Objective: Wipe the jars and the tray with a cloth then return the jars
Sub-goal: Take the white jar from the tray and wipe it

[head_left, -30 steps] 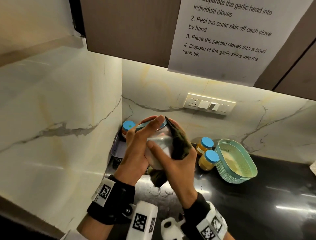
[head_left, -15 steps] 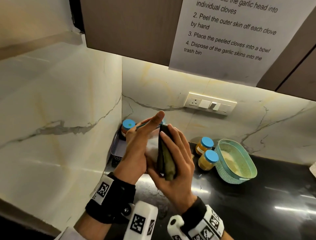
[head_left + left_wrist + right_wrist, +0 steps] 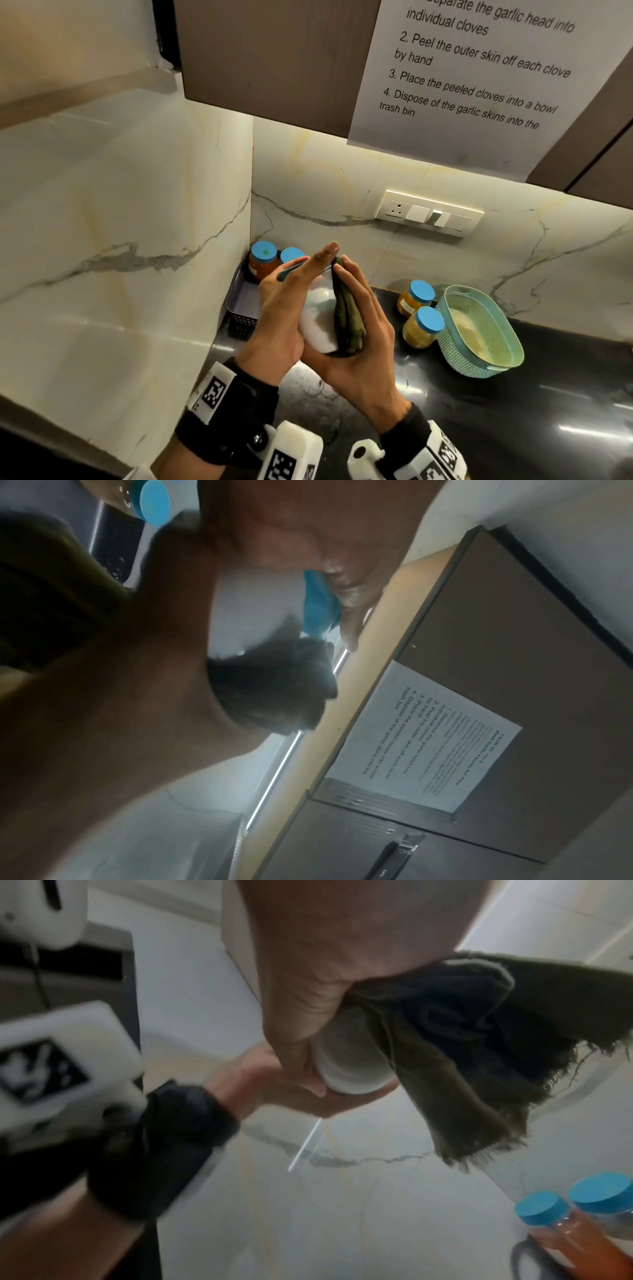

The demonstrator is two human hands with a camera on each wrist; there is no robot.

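Observation:
A jar (image 3: 317, 318) with white contents and a blue lid is held above the counter, tilted. My left hand (image 3: 284, 305) grips it from the left, the index finger stretched along the lid. My right hand (image 3: 370, 335) wraps a folded olive cloth (image 3: 347, 315) against the jar's right side, thumb beneath. The right wrist view shows the jar's base (image 3: 349, 1064) and the cloth's frayed end (image 3: 462, 1042) hanging. The grey perforated tray (image 3: 239, 301) sits in the back left corner, holding a red-filled jar (image 3: 263, 262) and a second blue-lidded jar (image 3: 291, 255).
Two yellow-filled jars (image 3: 414, 298) (image 3: 423, 327) stand on the black counter right of my hands, touching a teal mesh basket (image 3: 459, 359). Marble walls meet at the corner behind the tray. A wall cabinet with a taped paper sheet hangs overhead, with a switch plate (image 3: 428, 212) below it.
My right hand has slid the cloth from across the jar's front round to its right side, leaving the white side bare. The left hand keeps its grip.

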